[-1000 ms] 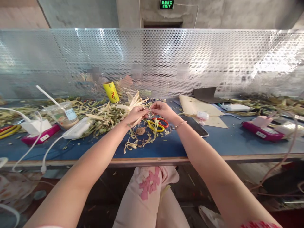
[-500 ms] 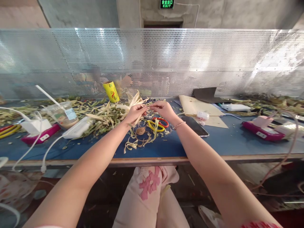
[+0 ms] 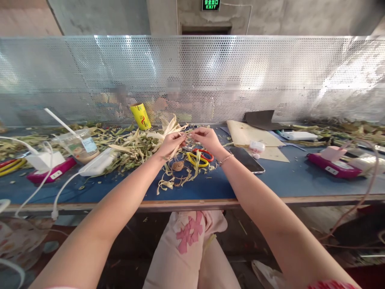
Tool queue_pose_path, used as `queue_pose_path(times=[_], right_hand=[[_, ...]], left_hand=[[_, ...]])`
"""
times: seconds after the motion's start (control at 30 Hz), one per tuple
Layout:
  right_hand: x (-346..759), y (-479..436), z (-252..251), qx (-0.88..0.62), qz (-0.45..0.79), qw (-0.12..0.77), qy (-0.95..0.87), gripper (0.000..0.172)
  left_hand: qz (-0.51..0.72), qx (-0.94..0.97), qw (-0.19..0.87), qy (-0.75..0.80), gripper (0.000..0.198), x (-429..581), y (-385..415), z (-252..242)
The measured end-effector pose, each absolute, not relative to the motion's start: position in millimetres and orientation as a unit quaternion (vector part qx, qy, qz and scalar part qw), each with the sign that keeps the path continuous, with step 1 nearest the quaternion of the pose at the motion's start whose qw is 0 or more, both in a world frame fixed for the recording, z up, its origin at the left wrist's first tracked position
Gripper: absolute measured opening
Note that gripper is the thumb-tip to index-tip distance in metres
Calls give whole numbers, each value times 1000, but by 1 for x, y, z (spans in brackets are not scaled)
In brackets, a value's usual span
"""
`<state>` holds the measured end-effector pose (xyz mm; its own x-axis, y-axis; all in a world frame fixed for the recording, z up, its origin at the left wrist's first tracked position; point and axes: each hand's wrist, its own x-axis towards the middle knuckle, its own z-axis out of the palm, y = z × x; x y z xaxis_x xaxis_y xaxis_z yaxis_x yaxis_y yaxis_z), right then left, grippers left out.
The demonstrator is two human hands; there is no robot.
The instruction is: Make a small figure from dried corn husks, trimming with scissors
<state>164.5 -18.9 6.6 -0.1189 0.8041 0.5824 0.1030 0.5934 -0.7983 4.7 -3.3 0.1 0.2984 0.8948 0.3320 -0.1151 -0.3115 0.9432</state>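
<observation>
Over the blue table, my left hand [image 3: 172,145] is closed in a pinch on a pale strip of dried husk [image 3: 174,153], whose end hangs below the fingers. Close beside it, my right hand [image 3: 207,137] has its thumb and fingers pinched together; whatever lies between them is too small to make out. Below both hands are scissors with red and yellow handles [image 3: 197,162], a loose husk strip lying across them. A small brown coil that looks like twine [image 3: 177,165] rests to their left among curled husk scraps [image 3: 167,184].
A heap of dried husks [image 3: 135,146] spreads to the left, behind it a yellow tube [image 3: 140,116]. A phone [image 3: 246,159] lies right of my wrist. Further left are a plastic cup [image 3: 81,146] and a white power bank [image 3: 99,161]. A perforated metal screen [image 3: 204,72] closes the back.
My right fingertips have drawn slightly away from my left ones, leaving a small gap. The left hand and the things on the table stay nearly where they were.
</observation>
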Motion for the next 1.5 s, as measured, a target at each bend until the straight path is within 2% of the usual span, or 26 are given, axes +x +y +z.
queue_pose_path(times=[0.23,0.73,1.03,1.17,1.27,1.5], right_hand=[[167,-21,10,-323,227,580,-712,12],[165,-21,10,-344,253,547,-720,6],[165,-16,7,-376,219,556,-708,15],[164,-14,7,-387,216,583,-681,30],[163,-13,5,-403,251,580,-662,35],[160,-12,-2,-355,352,544,-673,35]], left_hand=[[498,644,472,338,30,4,-7,3],[486,680,418,356,29,6,-17,11],[488,683,432,329,35,7,-17,8],[493,701,413,308,34,6,-14,6],[504,706,400,294,33,5,-12,6],[511,709,385,296,29,4,-12,5]])
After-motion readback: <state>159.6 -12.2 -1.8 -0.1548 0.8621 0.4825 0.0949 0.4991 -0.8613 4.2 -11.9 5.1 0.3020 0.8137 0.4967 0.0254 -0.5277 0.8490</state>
